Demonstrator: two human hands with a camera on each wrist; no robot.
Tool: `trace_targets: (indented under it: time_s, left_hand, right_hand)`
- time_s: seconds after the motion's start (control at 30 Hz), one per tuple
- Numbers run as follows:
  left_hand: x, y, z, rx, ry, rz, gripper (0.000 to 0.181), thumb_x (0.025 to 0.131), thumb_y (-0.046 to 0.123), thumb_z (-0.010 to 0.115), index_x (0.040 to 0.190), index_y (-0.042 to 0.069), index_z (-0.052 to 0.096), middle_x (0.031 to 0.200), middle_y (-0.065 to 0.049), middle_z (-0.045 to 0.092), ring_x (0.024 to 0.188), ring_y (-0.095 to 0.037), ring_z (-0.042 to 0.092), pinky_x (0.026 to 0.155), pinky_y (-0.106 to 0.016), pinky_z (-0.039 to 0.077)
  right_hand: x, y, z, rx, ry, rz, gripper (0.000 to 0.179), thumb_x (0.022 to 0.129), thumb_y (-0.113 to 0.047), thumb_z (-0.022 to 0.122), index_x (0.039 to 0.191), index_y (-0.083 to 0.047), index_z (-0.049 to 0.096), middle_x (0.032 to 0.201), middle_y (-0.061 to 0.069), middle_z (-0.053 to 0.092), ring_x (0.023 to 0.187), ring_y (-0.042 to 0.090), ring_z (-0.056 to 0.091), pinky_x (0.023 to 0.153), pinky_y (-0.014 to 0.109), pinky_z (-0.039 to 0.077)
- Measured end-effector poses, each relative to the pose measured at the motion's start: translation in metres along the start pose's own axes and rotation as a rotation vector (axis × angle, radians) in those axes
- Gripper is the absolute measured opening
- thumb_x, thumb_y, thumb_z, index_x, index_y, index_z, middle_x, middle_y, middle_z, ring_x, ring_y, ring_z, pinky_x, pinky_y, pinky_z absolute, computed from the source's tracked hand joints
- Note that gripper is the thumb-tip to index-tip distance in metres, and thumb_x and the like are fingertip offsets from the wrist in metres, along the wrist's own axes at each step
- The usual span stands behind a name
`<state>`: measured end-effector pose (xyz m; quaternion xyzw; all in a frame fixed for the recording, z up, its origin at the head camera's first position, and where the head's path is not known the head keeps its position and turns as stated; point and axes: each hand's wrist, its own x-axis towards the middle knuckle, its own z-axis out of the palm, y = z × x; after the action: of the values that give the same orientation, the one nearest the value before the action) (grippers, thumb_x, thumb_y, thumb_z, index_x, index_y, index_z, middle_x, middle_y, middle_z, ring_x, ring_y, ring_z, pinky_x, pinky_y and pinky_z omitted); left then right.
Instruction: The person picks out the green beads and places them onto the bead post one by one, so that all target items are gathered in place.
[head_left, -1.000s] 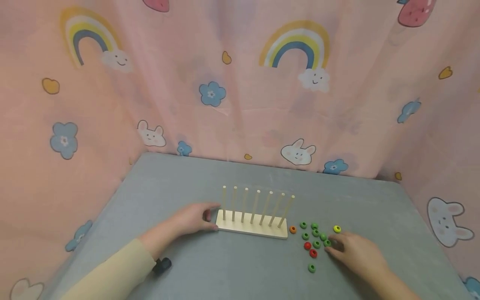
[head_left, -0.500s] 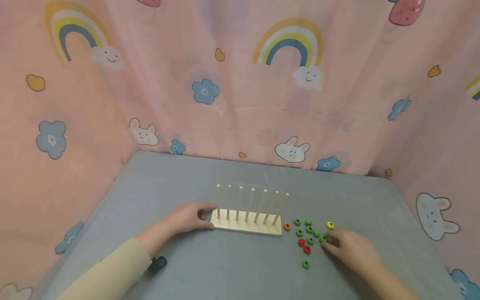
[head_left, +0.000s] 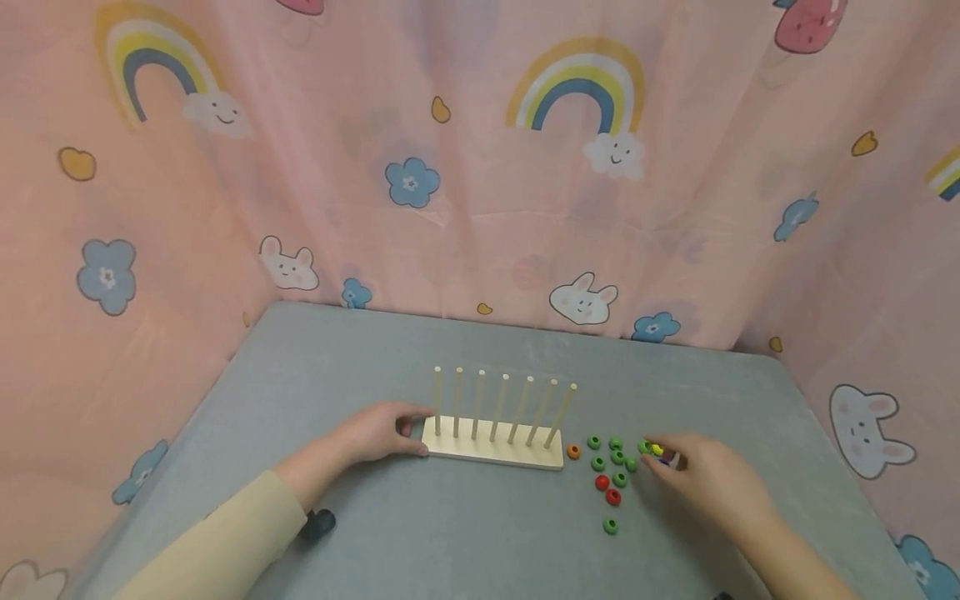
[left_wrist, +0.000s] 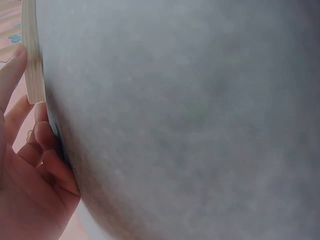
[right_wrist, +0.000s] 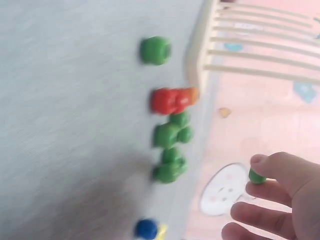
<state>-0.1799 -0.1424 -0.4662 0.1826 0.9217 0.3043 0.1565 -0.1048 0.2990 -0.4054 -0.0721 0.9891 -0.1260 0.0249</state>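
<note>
A pale wooden peg board point(head_left: 492, 450) with several upright pegs stands mid-table. At its left end, my left hand point(head_left: 378, 433) holds the base between thumb and fingers; the left wrist view shows the thumb against the board's edge point(left_wrist: 33, 75). My right hand point(head_left: 712, 483) pinches a green bead point(right_wrist: 256, 176) between thumb and index finger, above the table, other fingers extended. Behind and beneath those fingers lie a yellow bead point(head_left: 657, 450) and a blue bead point(right_wrist: 147, 229), both partly covered in the head view.
Loose green beads point(head_left: 597, 463), two red beads point(head_left: 613, 497) and an orange bead point(head_left: 573, 452) lie on the grey table point(head_left: 450, 533) right of the board. One green bead point(head_left: 611, 526) sits nearer the front. A pink patterned curtain point(head_left: 480, 208) surrounds the table.
My right hand has lifted a green bead from the cluster's right side and moved slightly away from me. The blue bead has come into sight. My left hand keeps its hold on the board.
</note>
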Motion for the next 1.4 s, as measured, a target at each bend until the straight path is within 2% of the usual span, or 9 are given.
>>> trace_targets:
  time_s: [0.2, 0.33, 0.67, 0.87, 1.1, 1.4]
  left_hand:
    - [0.003, -0.002, 0.001, 0.022, -0.005, -0.008, 0.059, 0.078, 0.038, 0.084, 0.132, 0.021, 0.065, 0.076, 0.005, 0.053, 0.069, -0.011, 0.047, 0.064, -0.031, 0.037]
    - [0.004, -0.003, 0.001, 0.025, -0.008, -0.01, 0.059, 0.078, 0.04, 0.084, 0.132, 0.022, 0.065, 0.076, 0.004, 0.054, 0.069, -0.012, 0.047, 0.063, -0.032, 0.037]
    - [0.002, -0.001, -0.001, 0.013, -0.017, -0.02, 0.059, 0.079, 0.038, 0.084, 0.133, 0.022, 0.064, 0.076, 0.004, 0.054, 0.068, -0.011, 0.047, 0.062, -0.03, 0.036]
    - [0.001, 0.004, -0.003, 0.002, -0.03, -0.04, 0.061, 0.079, 0.039, 0.083, 0.133, 0.021, 0.064, 0.077, 0.003, 0.054, 0.069, -0.012, 0.047, 0.063, -0.031, 0.036]
    - [0.002, 0.001, -0.004, 0.007, -0.027, -0.032, 0.061, 0.08, 0.04, 0.083, 0.134, 0.022, 0.063, 0.077, 0.004, 0.054, 0.069, -0.011, 0.046, 0.063, -0.03, 0.037]
    - [0.002, 0.002, -0.004, 0.01, -0.028, -0.034, 0.06, 0.08, 0.039, 0.083, 0.135, 0.024, 0.063, 0.077, 0.005, 0.054, 0.068, -0.01, 0.046, 0.064, -0.03, 0.037]
  right_hand:
    - [0.007, -0.027, -0.015, 0.042, 0.082, -0.027, 0.034, 0.09, -0.038, 0.073, 0.118, -0.019, 0.074, 0.082, -0.009, 0.064, 0.074, 0.011, 0.056, 0.057, 0.031, 0.043]
    - [0.013, -0.045, -0.024, 0.065, 0.148, -0.087, 0.034, 0.091, -0.035, 0.072, 0.12, -0.018, 0.073, 0.086, -0.007, 0.066, 0.077, 0.014, 0.059, 0.057, 0.032, 0.044]
    - [0.029, -0.074, -0.033, 0.101, 0.282, -0.207, 0.027, 0.09, -0.027, 0.073, 0.115, -0.016, 0.075, 0.082, -0.006, 0.067, 0.072, 0.013, 0.059, 0.06, 0.033, 0.048]
    - [0.032, -0.08, -0.033, 0.115, 0.308, -0.247, 0.027, 0.09, -0.025, 0.073, 0.115, -0.015, 0.074, 0.084, -0.005, 0.068, 0.074, 0.014, 0.06, 0.062, 0.033, 0.049]
    - [0.039, -0.083, -0.032, 0.114, 0.326, -0.299, 0.025, 0.09, -0.025, 0.073, 0.113, -0.015, 0.075, 0.083, -0.005, 0.067, 0.071, 0.01, 0.058, 0.061, 0.032, 0.048]
    - [0.043, -0.088, -0.033, 0.103, 0.304, -0.324, 0.026, 0.089, -0.025, 0.074, 0.114, -0.017, 0.075, 0.084, -0.007, 0.067, 0.074, 0.011, 0.059, 0.061, 0.031, 0.048]
